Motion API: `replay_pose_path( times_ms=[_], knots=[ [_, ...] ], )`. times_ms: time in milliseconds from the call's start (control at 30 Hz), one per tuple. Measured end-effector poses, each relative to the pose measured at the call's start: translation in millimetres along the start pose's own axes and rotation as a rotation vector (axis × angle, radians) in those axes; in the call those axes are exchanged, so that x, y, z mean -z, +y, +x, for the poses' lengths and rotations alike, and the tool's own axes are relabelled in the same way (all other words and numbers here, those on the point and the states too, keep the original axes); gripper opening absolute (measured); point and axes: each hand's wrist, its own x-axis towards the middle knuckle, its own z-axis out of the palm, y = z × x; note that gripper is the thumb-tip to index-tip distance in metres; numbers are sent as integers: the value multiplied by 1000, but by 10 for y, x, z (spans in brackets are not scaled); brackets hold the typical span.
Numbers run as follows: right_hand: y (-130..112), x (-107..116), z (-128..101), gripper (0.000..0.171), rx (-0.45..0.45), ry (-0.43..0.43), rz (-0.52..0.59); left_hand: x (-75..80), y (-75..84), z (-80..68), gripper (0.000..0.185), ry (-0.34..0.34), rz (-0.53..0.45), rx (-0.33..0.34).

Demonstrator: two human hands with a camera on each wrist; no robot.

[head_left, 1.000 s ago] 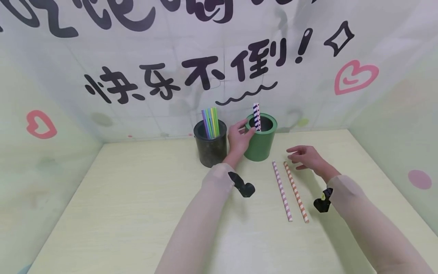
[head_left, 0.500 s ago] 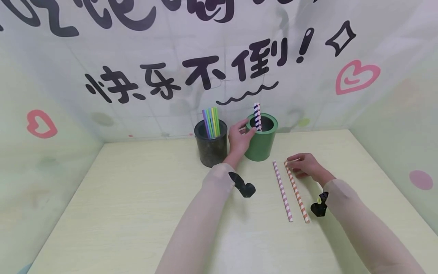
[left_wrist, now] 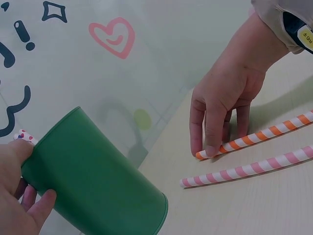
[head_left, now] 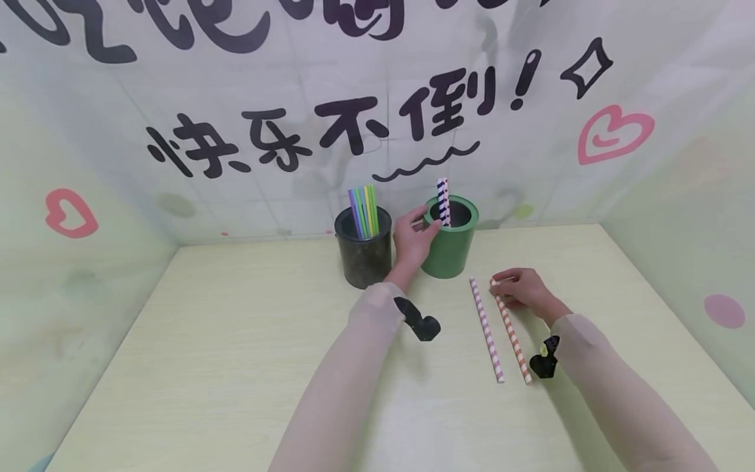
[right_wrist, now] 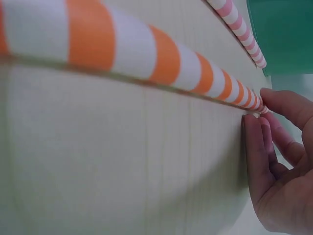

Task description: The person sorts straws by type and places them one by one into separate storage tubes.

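My left hand (head_left: 411,240) grips the rim of a green cup (head_left: 451,252) from its left side, thumb and fingers on the wall. Inside that cup stand paper straws (head_left: 443,196), white with dark and red markings. On the right, my right hand (head_left: 525,289) pinches the far end of an orange-and-white striped paper straw (head_left: 514,339) between thumb and fingertips. The straw lies along the table, as the right wrist view shows. Just left of it lies a pink-and-white striped paper straw (left_wrist: 244,171), roughly parallel, which neither hand touches.
A black cup (head_left: 362,262) filled with thin coloured straws (head_left: 364,211) stands beside my left wrist. Behind both cups rises a white backdrop (head_left: 265,203) with dark lettering. Side panels border the pale table (head_left: 236,354).
My right hand has come down and slightly left onto the orange-striped straw's far end, and its thumb and fingers have closed there. My left hand has stayed at the green cup.
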Motion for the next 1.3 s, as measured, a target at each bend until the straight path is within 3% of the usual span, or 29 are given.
replay_pose_path(
  times_ms=[733, 933, 1300],
  knots=[
    [-12, -35, 12, 37, -10, 80, 30, -3, -9, -2, 42, 1, -5, 2],
    [-30, 13, -3, 38, -3, 64, 47, -3, -13, -4, 42, 2, -2, 1],
    [-273, 190, -39, 40, 72, 87, 54, -6, -2, -7, 42, -9, -10, 8]
  ],
)
